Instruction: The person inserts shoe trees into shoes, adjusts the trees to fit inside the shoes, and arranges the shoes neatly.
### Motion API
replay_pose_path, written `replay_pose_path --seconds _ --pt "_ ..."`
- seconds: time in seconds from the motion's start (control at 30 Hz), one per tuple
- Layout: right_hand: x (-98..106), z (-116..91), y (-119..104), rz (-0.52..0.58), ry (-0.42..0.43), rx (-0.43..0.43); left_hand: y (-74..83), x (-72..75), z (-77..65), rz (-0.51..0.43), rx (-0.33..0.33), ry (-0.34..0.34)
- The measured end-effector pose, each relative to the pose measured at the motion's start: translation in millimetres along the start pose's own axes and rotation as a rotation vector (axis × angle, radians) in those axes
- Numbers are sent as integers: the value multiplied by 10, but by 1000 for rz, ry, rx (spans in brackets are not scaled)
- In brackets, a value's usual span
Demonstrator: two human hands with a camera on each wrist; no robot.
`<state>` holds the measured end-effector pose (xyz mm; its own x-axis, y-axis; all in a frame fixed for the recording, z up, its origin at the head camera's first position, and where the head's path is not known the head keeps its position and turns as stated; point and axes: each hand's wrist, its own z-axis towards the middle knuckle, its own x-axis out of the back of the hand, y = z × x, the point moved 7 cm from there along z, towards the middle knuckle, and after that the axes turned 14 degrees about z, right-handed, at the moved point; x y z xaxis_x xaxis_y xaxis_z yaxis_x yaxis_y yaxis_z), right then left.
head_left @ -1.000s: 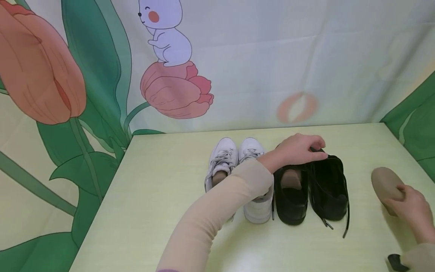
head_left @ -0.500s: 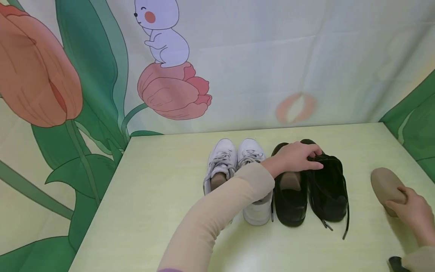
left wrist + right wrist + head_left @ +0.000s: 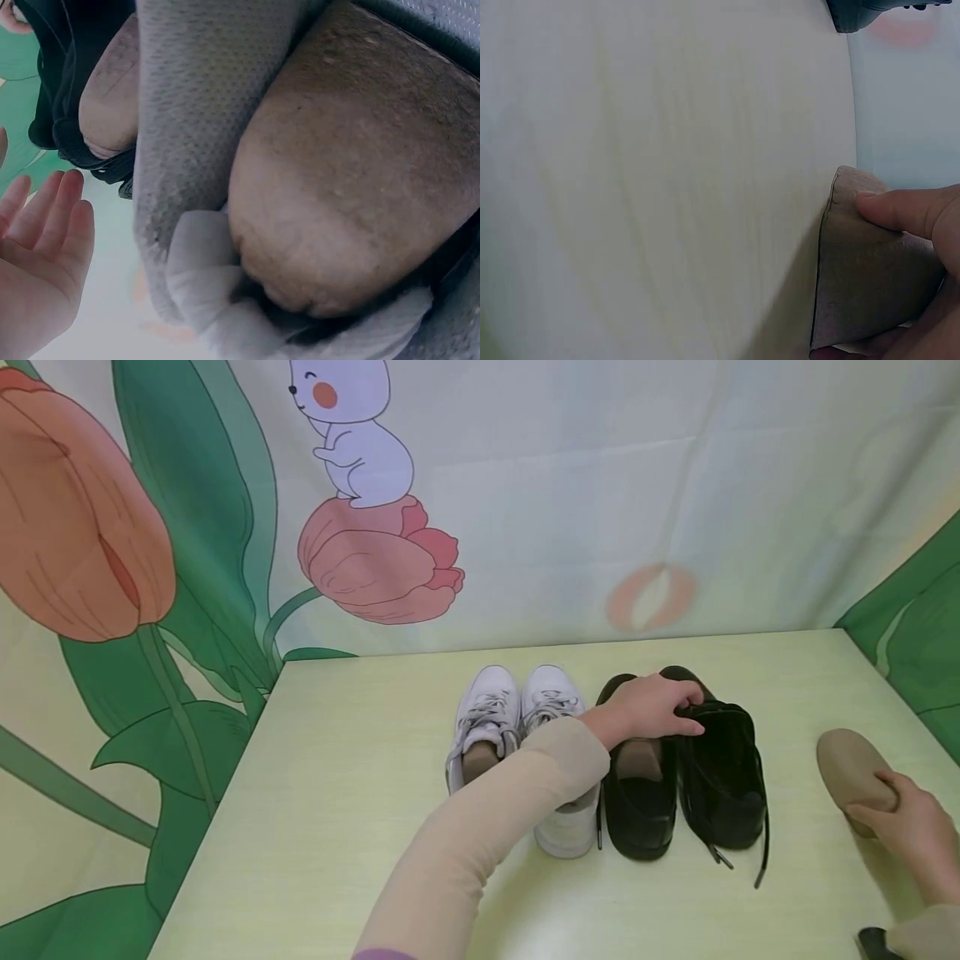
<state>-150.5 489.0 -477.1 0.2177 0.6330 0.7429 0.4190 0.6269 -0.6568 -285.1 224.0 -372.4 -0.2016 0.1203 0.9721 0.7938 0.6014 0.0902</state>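
My left hand [image 3: 654,706] reaches over the right-hand black shoe [image 3: 731,793], its bent fingers and thumb spread at the tongue with a gap between them. In the left wrist view the fingers of this hand [image 3: 45,270] show uncurled near the black laces. Off to the right, my right hand [image 3: 911,827] holds a tan insole [image 3: 851,772] over the table. The right wrist view shows the thumb pressing on top of this insole [image 3: 877,277] and fingers underneath. Inside the left-hand black shoe [image 3: 641,827] lies another tan piece [image 3: 640,760].
White lace-up sneakers [image 3: 491,697] stand left of the black shoes, partly hidden by my left sleeve [image 3: 480,835]. Tan lining pieces [image 3: 337,187] sit in them. Laces trail on the pale table [image 3: 337,777]. A printed curtain [image 3: 540,527] hangs behind the table.
My left hand has lowered slightly towards the right-hand black shoe's tongue. The right hand keeps the insole in almost the same place. The head view has shifted a little.
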Motion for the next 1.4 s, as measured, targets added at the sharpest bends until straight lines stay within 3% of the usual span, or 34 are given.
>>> replay_pose_path --seconds 0.43,0.7,1.0,1.4 --pt "-12 -4 42 -19 -2 12 20 -79 56 61 7 -1" --pt "11 -30 20 -40 13 64 53 -99 147 104 18 -23" --pt "17 -42 6 -69 4 49 51 -138 251 114 31 -64" --pt "30 -52 -19 -68 4 60 47 -128 320 123 49 -58"
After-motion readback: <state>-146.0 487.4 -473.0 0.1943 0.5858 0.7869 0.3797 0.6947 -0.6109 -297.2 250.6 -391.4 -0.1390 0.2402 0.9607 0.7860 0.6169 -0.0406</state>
